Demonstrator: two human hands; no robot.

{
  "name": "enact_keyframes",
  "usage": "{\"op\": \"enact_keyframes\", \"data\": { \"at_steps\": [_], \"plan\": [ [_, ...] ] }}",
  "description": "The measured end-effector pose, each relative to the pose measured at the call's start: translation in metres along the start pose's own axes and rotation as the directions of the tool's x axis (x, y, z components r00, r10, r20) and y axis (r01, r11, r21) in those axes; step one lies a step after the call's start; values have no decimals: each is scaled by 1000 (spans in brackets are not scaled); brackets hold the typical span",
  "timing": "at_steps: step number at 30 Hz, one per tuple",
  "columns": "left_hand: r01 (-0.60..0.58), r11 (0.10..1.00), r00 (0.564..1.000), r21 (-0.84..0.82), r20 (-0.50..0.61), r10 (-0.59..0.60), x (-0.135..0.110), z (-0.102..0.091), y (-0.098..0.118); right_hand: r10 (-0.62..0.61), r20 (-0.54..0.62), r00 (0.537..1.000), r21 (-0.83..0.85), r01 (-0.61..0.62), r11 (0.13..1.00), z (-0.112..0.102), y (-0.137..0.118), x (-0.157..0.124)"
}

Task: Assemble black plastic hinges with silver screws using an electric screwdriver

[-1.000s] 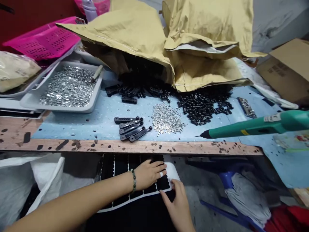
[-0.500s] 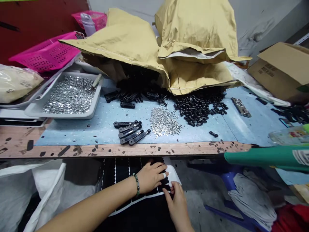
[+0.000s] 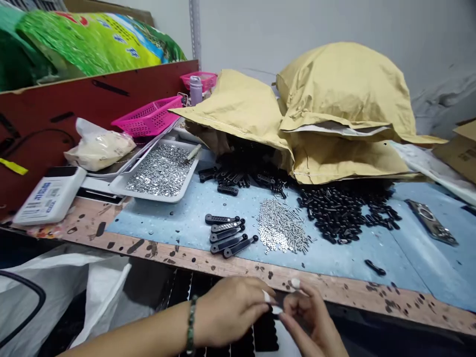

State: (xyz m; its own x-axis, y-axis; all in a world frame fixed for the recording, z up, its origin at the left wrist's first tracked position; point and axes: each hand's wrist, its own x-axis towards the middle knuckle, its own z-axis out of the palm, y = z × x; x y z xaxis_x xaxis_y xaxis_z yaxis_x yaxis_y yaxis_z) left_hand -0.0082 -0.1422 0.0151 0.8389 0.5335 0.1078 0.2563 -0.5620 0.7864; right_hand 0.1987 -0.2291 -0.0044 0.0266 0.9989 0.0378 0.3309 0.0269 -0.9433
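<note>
On my lap, below the table edge, lies a sheet of black scalloped strips on white backing. My left hand, with a bead bracelet at its wrist, is closed over the sheet's upper part, its fingertips bent toward the right hand. Something small and dark shows at those fingertips, too blurred to name. My right hand meets them, thumb and fingers pinched at a white edge, one white-tipped finger raised. On the table ahead lie several black arm-shaped parts and a pile of small metal pins.
Small black parts spill out beneath paper sacks. A white tray of metal pieces stands left, near a pink basket and a white box. A metal fixture lies right. White sacking hangs below the table.
The view has swung left and up. My left hand has gone from lying spread on the sheet to bent fingers beside the right hand. One right finger is now raised.
</note>
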Motion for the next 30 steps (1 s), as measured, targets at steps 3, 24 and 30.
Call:
{"op": "enact_keyframes", "data": {
  "at_steps": [3,24,30],
  "plan": [
    [151,979,959,135,-259,-112,-26,-40,-17,73,-16,997,66,-72,995,-1,-15,40],
    [228,821,936,523,-351,-37,-41,-65,-76,123,187,975,-143,-97,985,81,-10,172],
    [205,806,953,555,-302,-34,-40,-69,-74,130,219,967,-118,-106,987,82,-10,176]
  ]
}}
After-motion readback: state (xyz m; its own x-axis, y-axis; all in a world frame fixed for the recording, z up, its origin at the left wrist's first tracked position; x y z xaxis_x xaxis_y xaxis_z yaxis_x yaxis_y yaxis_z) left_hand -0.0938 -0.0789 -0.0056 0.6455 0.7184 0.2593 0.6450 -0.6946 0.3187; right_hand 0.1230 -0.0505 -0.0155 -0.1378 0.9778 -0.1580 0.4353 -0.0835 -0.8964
